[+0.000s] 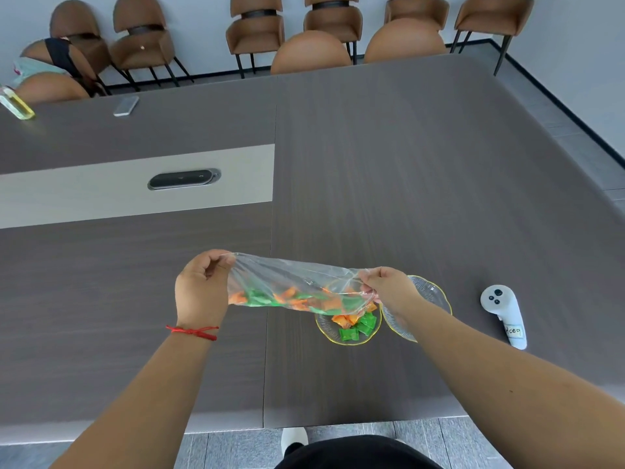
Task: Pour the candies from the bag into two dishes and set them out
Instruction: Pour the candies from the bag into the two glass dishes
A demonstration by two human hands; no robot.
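A clear plastic bag of orange and green wrapped candies hangs stretched sideways above the table. My left hand pinches its left end and my right hand grips its right end, the mouth. Under that mouth stands a clear glass dish with a yellow rim, and several orange and green candies lie in it. A second clear dish sits just right of it, partly hidden by my right wrist; I see no candy in its visible part.
A white hand controller with a label lies right of the dishes. The dark wood table stretches away, with a cable hatch, a phone and a bottle far left. Brown chairs line the wall.
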